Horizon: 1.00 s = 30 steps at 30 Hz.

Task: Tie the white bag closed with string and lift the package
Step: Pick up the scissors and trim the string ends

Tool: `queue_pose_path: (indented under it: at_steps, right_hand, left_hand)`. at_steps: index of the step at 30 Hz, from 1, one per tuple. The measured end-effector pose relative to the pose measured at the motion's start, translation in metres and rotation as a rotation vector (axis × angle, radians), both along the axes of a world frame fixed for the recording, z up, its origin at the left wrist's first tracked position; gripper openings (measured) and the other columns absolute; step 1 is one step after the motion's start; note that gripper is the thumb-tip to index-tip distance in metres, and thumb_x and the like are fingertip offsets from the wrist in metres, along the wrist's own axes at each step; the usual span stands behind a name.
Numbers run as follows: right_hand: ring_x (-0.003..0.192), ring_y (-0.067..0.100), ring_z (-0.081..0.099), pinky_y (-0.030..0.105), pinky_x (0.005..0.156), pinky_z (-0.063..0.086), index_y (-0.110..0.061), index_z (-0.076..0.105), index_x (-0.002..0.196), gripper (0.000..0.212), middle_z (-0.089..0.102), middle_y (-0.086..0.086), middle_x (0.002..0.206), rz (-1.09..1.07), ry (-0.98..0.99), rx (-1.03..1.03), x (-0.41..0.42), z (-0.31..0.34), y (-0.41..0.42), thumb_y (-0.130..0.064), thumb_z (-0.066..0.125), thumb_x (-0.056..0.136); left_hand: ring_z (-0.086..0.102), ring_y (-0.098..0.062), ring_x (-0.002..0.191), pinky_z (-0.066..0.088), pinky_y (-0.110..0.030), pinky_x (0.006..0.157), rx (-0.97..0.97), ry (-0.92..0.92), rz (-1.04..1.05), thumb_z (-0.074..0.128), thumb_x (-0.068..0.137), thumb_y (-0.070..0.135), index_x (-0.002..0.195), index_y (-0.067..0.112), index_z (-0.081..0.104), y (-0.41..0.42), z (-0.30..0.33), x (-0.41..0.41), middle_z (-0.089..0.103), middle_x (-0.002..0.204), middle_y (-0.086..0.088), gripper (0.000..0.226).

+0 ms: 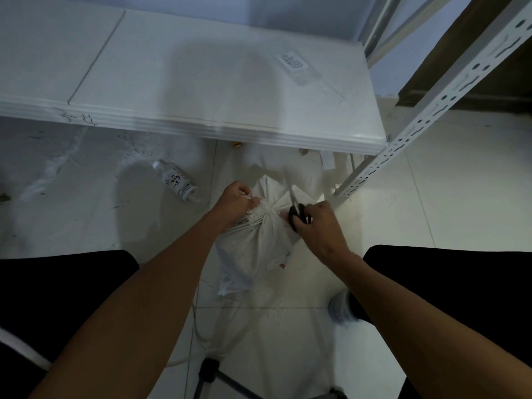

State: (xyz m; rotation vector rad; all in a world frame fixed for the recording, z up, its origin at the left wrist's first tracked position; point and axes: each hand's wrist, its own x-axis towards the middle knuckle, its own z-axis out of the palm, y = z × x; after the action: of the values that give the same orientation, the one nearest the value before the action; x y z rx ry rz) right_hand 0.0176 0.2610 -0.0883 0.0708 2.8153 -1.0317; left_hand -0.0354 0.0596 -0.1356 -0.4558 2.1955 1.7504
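White bag (256, 249) on the tiled floor (431, 197), between the knees, just in front of the white desk (201, 82). Neck gathered and bound with string (269, 210); knot apparently formed already. Left hand (237, 201) clenched on the loose string ends beside the knot. Right hand (321, 226) grasping black-handled scissors (298, 210), blades pointing away toward the desk and lying close over the knot.

Step in hand, by appearance: trimming surplus string.

- Keep the left grip taut, tails pulled clear of the bag cloth.
- Place blades on the tail only, a little out from the knot, never on the wrap itself.
- Check no fold of bag sits between the blades before closing.
- Set scissors aside before lifting; lift by the bound neck to test the knot.

Surface and room: pale glossy floor tiles, scuffed and littered with string scraps. Plastic bottle (178, 181) lying on its side to the left of the bag, apart from it. Perforated metal shelf upright (431, 110) at the right. Light dim; fine string detail partly blurred.
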Motion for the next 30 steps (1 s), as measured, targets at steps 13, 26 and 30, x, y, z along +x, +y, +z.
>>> queue_pose_path:
  at_steps: [13,26,30]
  right_hand:
    - [0.044,0.004,0.044,0.019,0.048,0.035,-0.011,0.064,0.062,0.040,0.051,-0.006,0.053,0.086,-0.114,-0.077,-0.024,0.039,-0.023,-0.044,0.086,0.064]
    - [0.085,0.028,0.060,0.035,0.070,0.047,-0.012,0.064,0.112,0.025,0.061,0.011,0.100,0.097,0.302,0.191,-0.015,0.056,-0.026,-0.028,0.056,0.095]
    - [0.092,0.019,0.056,0.030,0.079,0.048,-0.020,0.057,0.081,0.011,0.050,0.011,0.106,-0.080,0.301,-0.067,-0.035,0.067,-0.013,-0.013,0.065,0.086]
  left_hand:
    - [0.061,-0.003,0.071,0.043,-0.015,0.057,0.086,0.265,-0.387,0.068,0.087,0.020,0.100,0.009,0.072,0.031,0.080,-0.018,0.072,0.085,-0.003,0.018]
    - [0.070,-0.018,0.080,0.057,-0.032,0.081,0.240,0.328,-0.116,0.061,0.092,0.008,0.098,0.000,0.066,0.036,0.116,-0.010,0.073,0.086,-0.009,0.011]
    - [0.068,-0.020,0.084,0.057,-0.035,0.083,0.433,0.270,0.079,0.065,0.090,0.008,0.111,-0.004,0.060,0.044,0.123,-0.014,0.069,0.095,-0.011,0.024]
